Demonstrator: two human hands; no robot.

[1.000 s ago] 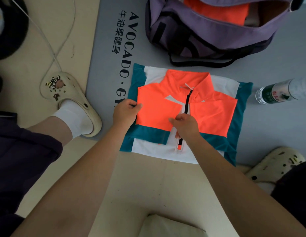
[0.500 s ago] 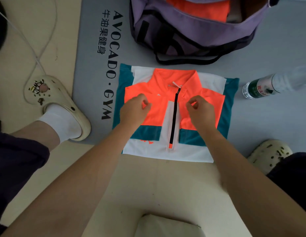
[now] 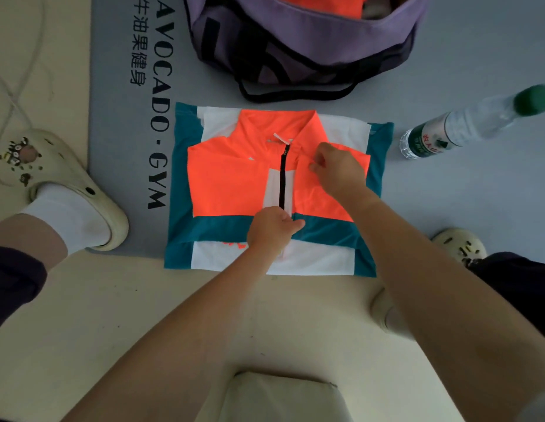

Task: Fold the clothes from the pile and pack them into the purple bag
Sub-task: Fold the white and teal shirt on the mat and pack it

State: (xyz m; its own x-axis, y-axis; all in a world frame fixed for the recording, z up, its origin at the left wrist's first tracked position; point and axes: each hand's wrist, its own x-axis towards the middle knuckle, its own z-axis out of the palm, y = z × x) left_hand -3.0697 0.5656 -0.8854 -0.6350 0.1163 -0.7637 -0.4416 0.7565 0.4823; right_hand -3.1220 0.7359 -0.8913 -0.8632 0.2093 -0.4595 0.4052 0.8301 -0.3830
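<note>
An orange, teal and white zip-neck jersey (image 3: 225,181) lies flat and folded on the grey gym mat (image 3: 118,123), collar toward the bag. My left hand (image 3: 272,229) presses on the lower end of the black zip, fingers curled onto the cloth. My right hand (image 3: 336,170) pinches the orange fabric beside the collar, right of the zip. The purple bag (image 3: 298,35) stands open just beyond the jersey, with orange clothing showing inside.
A plastic water bottle (image 3: 466,123) with a green cap lies on the mat to the right. My feet in cream clogs sit at the left (image 3: 51,184) and right (image 3: 460,245). A white cable (image 3: 18,95) runs over the beige floor. A pale cushion (image 3: 283,397) lies near me.
Both hands left the two orange chest panels. My left hand slid down to the bottom of the zip and my right hand went up toward the collar. The view shifted slightly.
</note>
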